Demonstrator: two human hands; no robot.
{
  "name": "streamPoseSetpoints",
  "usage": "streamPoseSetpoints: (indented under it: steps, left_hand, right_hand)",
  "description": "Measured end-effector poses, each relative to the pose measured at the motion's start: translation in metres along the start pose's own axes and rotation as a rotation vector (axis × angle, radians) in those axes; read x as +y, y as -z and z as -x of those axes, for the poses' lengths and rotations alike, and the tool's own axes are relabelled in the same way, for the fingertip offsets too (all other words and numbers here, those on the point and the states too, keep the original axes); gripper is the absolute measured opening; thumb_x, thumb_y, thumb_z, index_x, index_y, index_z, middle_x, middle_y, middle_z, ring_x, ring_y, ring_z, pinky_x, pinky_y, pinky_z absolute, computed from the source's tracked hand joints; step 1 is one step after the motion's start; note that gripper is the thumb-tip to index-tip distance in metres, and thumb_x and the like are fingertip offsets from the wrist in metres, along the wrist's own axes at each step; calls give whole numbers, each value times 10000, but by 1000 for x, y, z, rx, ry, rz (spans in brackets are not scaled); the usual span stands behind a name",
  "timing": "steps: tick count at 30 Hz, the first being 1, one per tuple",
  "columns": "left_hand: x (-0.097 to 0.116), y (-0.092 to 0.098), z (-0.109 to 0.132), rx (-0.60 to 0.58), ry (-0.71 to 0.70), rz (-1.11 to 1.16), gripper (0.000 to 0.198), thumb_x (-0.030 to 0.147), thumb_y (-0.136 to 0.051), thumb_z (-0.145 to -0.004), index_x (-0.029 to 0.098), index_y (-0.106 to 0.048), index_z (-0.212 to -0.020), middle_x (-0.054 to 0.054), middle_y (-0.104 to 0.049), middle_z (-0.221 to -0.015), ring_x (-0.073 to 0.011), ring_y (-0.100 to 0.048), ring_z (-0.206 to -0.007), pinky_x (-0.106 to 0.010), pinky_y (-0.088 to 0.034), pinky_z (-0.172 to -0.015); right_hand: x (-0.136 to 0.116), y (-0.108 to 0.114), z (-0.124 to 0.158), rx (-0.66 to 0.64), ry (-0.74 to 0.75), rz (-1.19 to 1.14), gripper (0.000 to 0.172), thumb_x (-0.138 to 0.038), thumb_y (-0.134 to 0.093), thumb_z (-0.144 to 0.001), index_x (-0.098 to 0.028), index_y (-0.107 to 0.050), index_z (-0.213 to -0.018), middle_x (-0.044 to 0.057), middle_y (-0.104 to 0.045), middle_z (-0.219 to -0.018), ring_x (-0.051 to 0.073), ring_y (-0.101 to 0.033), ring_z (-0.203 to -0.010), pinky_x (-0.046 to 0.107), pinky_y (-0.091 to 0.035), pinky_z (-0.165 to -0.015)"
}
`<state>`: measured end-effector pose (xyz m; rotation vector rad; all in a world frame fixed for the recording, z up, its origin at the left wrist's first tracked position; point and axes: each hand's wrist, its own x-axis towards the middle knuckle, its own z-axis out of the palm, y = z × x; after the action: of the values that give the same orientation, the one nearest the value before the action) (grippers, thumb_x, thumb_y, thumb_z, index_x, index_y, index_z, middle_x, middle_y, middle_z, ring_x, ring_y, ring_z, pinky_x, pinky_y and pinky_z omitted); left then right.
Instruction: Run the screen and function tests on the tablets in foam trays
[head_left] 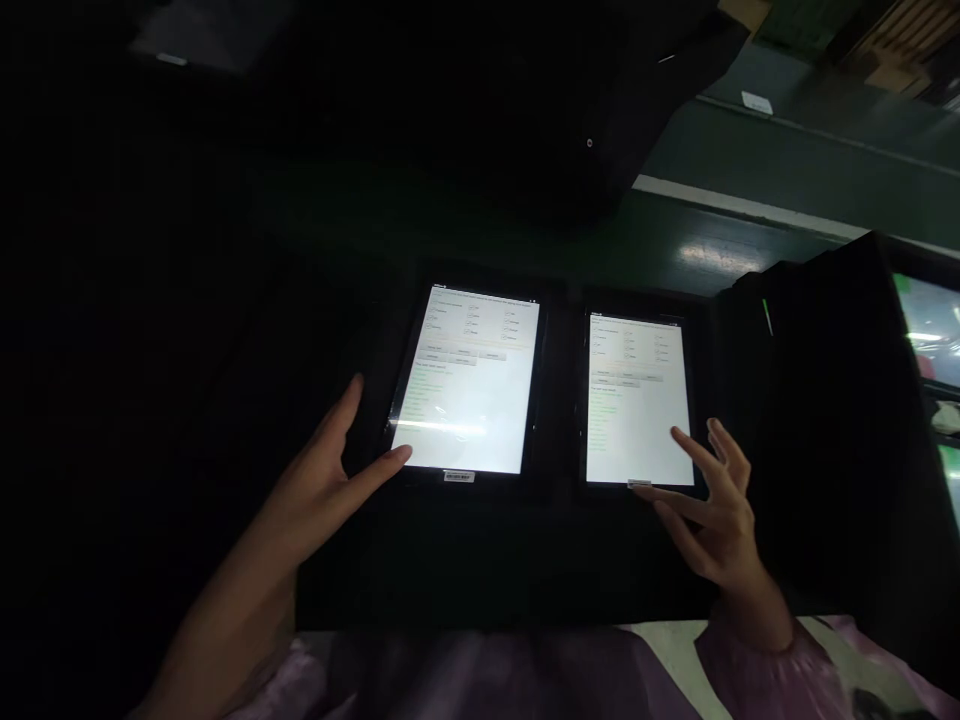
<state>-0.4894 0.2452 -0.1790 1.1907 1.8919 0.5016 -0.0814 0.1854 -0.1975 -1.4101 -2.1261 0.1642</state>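
Observation:
Two tablets with lit white screens lie side by side on a dark surface. The left tablet (472, 385) shows rows of check marks, grey buttons and a list of green text, and a small barcode label is at its bottom edge. My left hand (322, 485) is beside it, thumb at the lower left corner of the screen and the fingers apart. A similar page glows on the right tablet (637, 400). My right hand (716, 500) is over its lower right corner, fingers spread, with one fingertip by the small label at the bottom edge.
A black panel (817, 430) stands to the right, and beyond it are more lit screens (930, 330). A dark overhang (525, 120) fills the top. Stacked brownish items (907, 45) show at the upper right above a pale strip (742, 205).

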Motion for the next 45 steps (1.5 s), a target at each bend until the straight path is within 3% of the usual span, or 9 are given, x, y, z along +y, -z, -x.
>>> streamPoseSetpoints:
  steps: [3, 8, 12, 15, 20, 23, 31, 39, 45]
  left_hand:
    - [-1, -1, 2, -54, 29, -141, 1251, 748, -723, -760, 232, -139, -1739, -171, -179, -1813, -478, -194, -1643, -683, -363, -1246]
    - [-6, -11, 1, -72, -84, -264, 1335, 743, -726, -765, 229, 35, -1734, -230, -30, -1820, -534, -125, -1640, -740, -395, -1189]
    - [-1, -14, 3, -79, -61, -299, 1373, 727, -772, -729, 220, 14, -1734, -240, -4, -1817, -567, -122, -1629, -753, -441, -1142]
    - [12, -19, 5, -16, -29, -298, 1318, 684, -756, -757, 160, -38, -1730, -250, -3, -1814, -569, -182, -1616, -724, -472, -1131]
    - [26, -22, 0, 111, -4, -145, 1190, 647, -677, -827, 122, -100, -1725, -223, -74, -1818, -481, -180, -1647, -650, -401, -1227]
    - [24, -16, -4, 69, -27, -54, 1139, 650, -640, -852, 146, -114, -1729, -183, -126, -1822, -406, -136, -1672, -598, -320, -1288]
    - [16, -10, -11, 20, -53, -50, 1113, 606, -639, -848, 175, -118, -1734, -150, -193, -1814, -370, -114, -1679, -595, -238, -1325]
    - [10, -11, -10, -9, -85, -118, 1218, 653, -659, -806, 103, -82, -1727, -190, -133, -1817, -389, -36, -1677, -591, -225, -1329]
    - [-7, 0, -1, -118, -141, 47, 1075, 578, -642, -905, 235, -56, -1739, -95, -69, -1837, -325, -69, -1681, -529, -181, -1342]
  right_hand:
    - [-1, -5, -1, -47, 4, 15, 262, -228, -650, -977, -385, -859, -995, -64, -485, -1660, 452, -240, -1627, 750, -436, -1190]
    - [-1, -13, -3, 70, -105, 74, 323, -197, -654, -997, -410, -808, -1185, -106, -364, -1733, 422, -246, -1632, 712, -406, -1231]
    - [-4, -13, -1, 123, -125, 46, 402, -170, -625, -1014, -440, -761, -1279, -111, -387, -1721, 398, -320, -1608, 688, -405, -1238]
    - [-6, -13, 0, 137, -130, 23, 408, -160, -631, -1010, -439, -761, -1278, -93, -466, -1675, 391, -407, -1565, 672, -453, -1201]
    - [-7, -15, 3, 180, -171, -32, 411, -159, -624, -1012, -430, -752, -1293, -56, -536, -1624, 399, -479, -1513, 686, -495, -1128]
    - [-7, -13, 2, 185, -165, -43, 358, -167, -636, -1007, -403, -785, -1231, -34, -590, -1573, 389, -520, -1477, 656, -522, -1096]
    - [-3, 0, 6, 189, -118, 45, 248, -177, -645, -1008, -307, -855, -979, 24, -694, -1434, 363, -582, -1410, 560, -573, -1031]
    - [-28, -17, -13, 36, 35, -14, 205, -165, -678, -993, -290, -826, -1060, 2, -509, -1647, 368, -404, -1553, 574, -495, -1140]
    - [-34, -27, -21, -10, 85, 0, 188, -157, -688, -986, -273, -822, -1048, 30, -522, -1633, 393, -375, -1569, 588, -475, -1145]
